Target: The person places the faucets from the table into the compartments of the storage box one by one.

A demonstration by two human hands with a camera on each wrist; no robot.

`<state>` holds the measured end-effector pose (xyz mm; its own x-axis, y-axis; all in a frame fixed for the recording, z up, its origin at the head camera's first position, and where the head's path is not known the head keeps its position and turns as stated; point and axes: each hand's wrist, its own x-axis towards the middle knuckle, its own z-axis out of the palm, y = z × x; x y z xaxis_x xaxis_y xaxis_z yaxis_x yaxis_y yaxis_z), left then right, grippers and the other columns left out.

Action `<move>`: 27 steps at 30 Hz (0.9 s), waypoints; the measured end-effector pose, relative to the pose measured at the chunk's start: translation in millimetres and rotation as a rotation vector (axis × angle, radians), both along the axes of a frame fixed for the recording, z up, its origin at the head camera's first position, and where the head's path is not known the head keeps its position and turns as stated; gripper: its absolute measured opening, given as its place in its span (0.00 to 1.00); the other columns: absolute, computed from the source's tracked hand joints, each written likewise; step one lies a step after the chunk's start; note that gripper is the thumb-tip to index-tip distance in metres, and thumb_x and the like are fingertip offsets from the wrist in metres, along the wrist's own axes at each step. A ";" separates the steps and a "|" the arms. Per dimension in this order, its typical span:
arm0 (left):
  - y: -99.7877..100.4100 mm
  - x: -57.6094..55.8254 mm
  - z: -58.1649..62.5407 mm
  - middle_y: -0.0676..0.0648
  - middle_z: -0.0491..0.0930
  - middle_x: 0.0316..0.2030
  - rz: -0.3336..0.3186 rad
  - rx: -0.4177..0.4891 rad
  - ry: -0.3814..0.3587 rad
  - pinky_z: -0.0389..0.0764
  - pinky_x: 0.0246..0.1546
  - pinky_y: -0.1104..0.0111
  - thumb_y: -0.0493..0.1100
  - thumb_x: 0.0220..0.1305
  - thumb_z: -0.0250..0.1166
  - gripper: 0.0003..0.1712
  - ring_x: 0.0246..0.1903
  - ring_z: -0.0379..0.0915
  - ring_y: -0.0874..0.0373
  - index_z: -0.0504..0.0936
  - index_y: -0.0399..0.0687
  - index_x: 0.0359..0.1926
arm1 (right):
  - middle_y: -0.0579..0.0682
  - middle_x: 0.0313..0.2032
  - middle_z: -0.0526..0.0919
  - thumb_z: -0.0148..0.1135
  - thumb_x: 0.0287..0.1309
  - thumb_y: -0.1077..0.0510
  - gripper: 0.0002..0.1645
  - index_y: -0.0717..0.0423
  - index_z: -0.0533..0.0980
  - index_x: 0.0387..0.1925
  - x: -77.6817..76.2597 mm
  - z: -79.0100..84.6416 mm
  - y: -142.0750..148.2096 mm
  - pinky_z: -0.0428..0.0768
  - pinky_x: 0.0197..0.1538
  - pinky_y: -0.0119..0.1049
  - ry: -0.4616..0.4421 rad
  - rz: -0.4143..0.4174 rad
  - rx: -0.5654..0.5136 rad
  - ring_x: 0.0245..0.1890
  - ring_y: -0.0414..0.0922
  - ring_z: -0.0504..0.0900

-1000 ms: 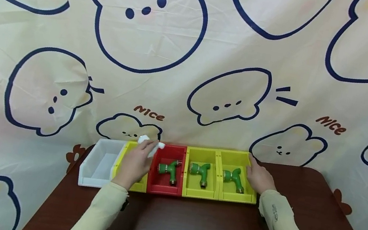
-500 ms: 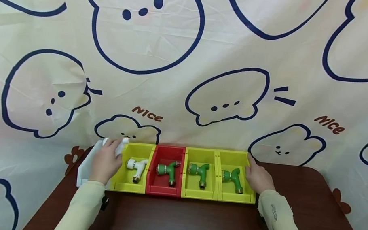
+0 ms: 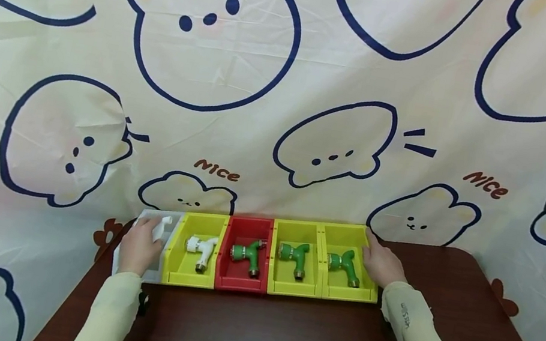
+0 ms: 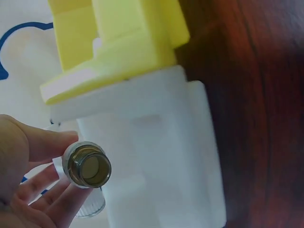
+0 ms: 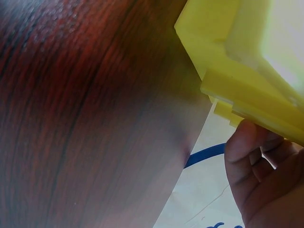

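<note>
My left hand (image 3: 139, 247) is over the white bin (image 4: 156, 156) at the left end of the row. It pinches a white tap (image 4: 90, 166) between thumb and fingers; in the left wrist view the tap's threaded metal end faces the camera. My right hand (image 3: 384, 264) holds the outer edge of the rightmost yellow bin (image 3: 365, 293); in the right wrist view its thumb and fingers are at the rim. Another white tap (image 3: 204, 252) lies in the yellow bin (image 3: 173, 272) beside the white one. Inside the red bin (image 3: 226, 279) lies a green tap (image 3: 248, 256).
Two more green taps, one in the third yellow bin (image 3: 280, 284) and one green tap (image 3: 345, 267) in the rightmost bin, lie in the row. The bins stand at the back of a dark wooden table (image 3: 265, 340), against a printed cloth (image 3: 320, 215).
My left hand has carried the white tap leftward, from above the left yellow and red bins to the white bin. The right hand has stayed at the rightmost bin's edge.
</note>
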<state>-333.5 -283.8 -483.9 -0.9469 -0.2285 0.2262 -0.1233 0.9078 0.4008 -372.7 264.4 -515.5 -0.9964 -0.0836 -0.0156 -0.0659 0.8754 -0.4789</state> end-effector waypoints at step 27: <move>-15.2 -0.3 -37.8 0.26 0.75 0.61 -0.090 0.032 -0.074 0.72 0.63 0.37 0.30 0.64 0.65 0.28 0.60 0.72 0.29 0.78 0.34 0.66 | 0.52 0.20 0.76 0.38 0.81 0.52 0.37 0.57 0.45 0.83 -0.9 -1.9 1.1 0.77 0.34 0.44 -0.020 -0.005 -0.007 0.20 0.46 0.75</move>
